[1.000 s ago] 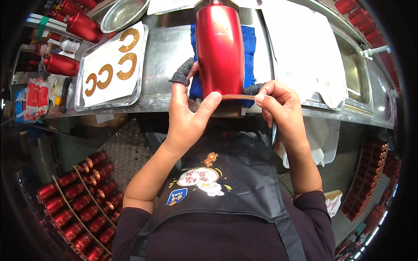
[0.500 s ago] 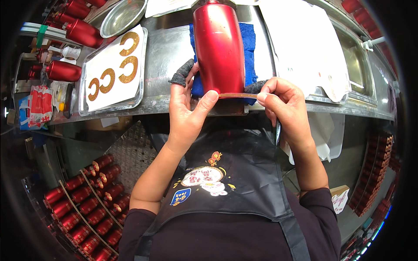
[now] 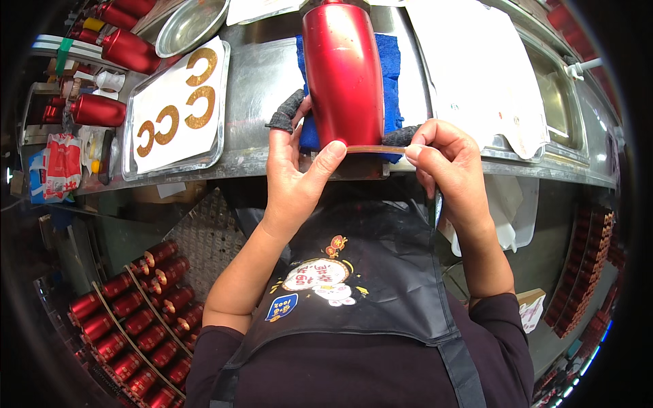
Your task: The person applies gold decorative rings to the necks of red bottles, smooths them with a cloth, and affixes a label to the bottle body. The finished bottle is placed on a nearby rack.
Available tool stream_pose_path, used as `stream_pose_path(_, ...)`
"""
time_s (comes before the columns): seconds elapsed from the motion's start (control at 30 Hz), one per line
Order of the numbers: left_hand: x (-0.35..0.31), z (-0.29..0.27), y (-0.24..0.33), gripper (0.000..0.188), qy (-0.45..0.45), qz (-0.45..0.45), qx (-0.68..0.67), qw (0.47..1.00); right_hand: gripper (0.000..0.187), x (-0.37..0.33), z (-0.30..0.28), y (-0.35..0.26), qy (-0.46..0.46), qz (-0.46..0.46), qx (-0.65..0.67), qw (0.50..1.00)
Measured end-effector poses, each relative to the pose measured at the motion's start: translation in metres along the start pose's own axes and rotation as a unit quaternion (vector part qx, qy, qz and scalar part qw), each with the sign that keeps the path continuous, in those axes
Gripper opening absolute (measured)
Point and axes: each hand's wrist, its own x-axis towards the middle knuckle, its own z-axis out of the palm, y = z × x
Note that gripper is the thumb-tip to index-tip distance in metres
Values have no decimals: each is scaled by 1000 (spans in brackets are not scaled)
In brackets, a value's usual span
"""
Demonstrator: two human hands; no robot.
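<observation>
A glossy red bottle lies on its side on a blue cloth, its base toward me. Along the base edge runs a thin golden-brown strip. With its thumb pressing the strip's left end to the base, my left hand steadies the bottle, its fingers along the left side. My right hand pinches the strip's right end between thumb and finger. Dark grey cloth covers a fingertip on each hand. The bottle's underside is hidden.
Gold C-shaped pieces lie on white paper in a metal tray at left. Behind it is a metal bowl. White cloth covers the right side, beside a sink. Racked red bottles stand below left.
The bottle's base end and my left thumb have shifted very slightly right. Both hands keep the same hold on the bottle and strip.
</observation>
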Motion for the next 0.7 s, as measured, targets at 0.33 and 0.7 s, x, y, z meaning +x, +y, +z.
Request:
stream_pose_path(0.33,-1,3,-1,69,0,10,9,1000,9,1,-4,2,11,33,8,999)
stream_pose_path(0.7,0,-2,0,60,1,-10,-46,999,10,0,-7,4,-7,17,9,1000)
